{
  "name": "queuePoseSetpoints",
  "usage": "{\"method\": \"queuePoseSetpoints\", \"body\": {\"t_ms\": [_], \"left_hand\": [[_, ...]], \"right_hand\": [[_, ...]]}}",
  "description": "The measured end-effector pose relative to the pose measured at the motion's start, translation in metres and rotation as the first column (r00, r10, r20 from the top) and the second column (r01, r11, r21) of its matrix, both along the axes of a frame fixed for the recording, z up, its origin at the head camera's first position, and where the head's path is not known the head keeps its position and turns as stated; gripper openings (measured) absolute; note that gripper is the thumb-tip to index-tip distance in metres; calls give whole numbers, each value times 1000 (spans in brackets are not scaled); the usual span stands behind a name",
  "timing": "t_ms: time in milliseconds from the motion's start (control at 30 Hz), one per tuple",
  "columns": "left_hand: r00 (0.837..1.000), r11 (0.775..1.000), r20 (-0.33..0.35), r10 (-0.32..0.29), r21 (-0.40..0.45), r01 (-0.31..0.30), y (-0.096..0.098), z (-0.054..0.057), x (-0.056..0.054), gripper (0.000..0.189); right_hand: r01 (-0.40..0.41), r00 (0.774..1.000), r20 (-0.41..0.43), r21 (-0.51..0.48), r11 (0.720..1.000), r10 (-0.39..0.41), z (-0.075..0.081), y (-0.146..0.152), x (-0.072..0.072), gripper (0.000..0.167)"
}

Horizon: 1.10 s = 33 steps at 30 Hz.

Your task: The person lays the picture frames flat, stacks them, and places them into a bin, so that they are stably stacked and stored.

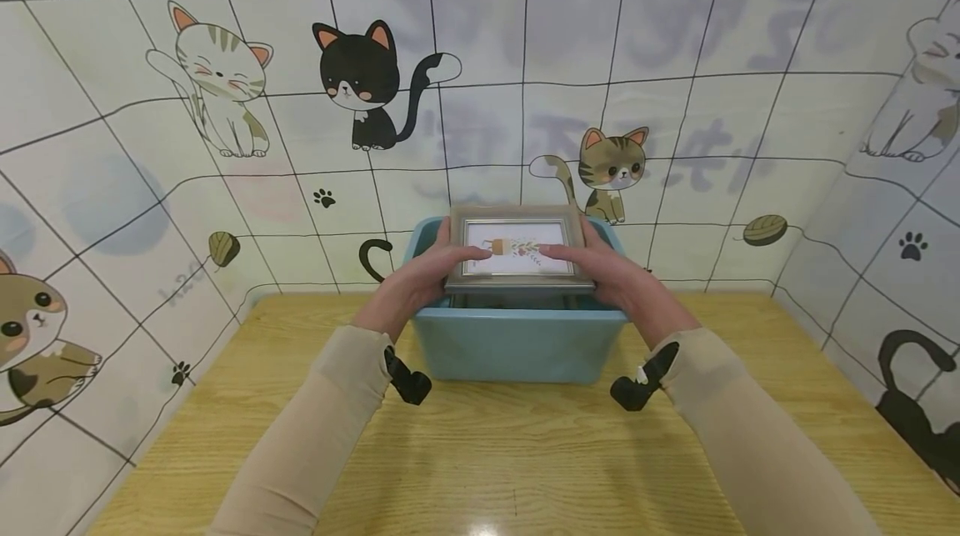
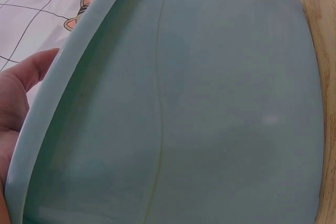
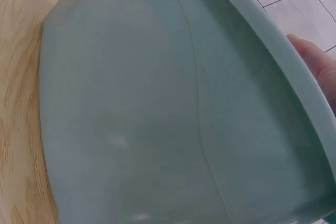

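Note:
Both hands hold a picture frame [image 1: 517,267] with a silvery-beige border and a small botanical print, near the top of a light blue plastic bin [image 1: 517,344]. My left hand [image 1: 420,276] grips its left side, thumb lying over the print. On the opposite side, my right hand [image 1: 617,276] grips it in the same way, thumb also across the front. The fingers underneath are hidden. Below the picture frame, part of another greyish edge shows inside the bin. In both wrist views the bin's outer wall [image 2: 226,98] [image 3: 131,98] covers most of the hands.
The bin stands on a wood-grain table [image 1: 487,453] near its back edge. Behind and on both sides rise white sheets with a grid and cartoon cats [image 1: 360,77]. Black straps with small devices [image 1: 408,378] sit on both wrists, over beige sleeves.

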State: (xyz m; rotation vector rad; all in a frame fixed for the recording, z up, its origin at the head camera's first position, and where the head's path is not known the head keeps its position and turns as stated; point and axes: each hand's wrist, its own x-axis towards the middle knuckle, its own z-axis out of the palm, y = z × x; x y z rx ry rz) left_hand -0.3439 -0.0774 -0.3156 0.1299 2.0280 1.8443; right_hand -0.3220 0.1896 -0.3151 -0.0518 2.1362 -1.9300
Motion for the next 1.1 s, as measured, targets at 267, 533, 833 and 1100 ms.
{"method": "queuePoseSetpoints", "body": {"t_ms": [267, 533, 833, 1100], "left_hand": [[997, 999, -58, 50, -4, -50, 0, -1, 0, 107], [996, 999, -77, 41, 18, -39, -3, 1, 1, 107], [991, 996, -111, 74, 58, -68, -4, 1, 3, 105], [987, 997, -143, 80, 26, -77, -5, 0, 3, 99]], "right_hand": [[51, 998, 28, -107, 993, -49, 0, 5, -1, 93], [64, 998, -17, -126, 990, -67, 0, 4, -1, 92], [46, 996, -66, -117, 992, -54, 2, 3, -1, 95], [18, 993, -110, -113, 993, -30, -1, 4, 2, 94]]}}
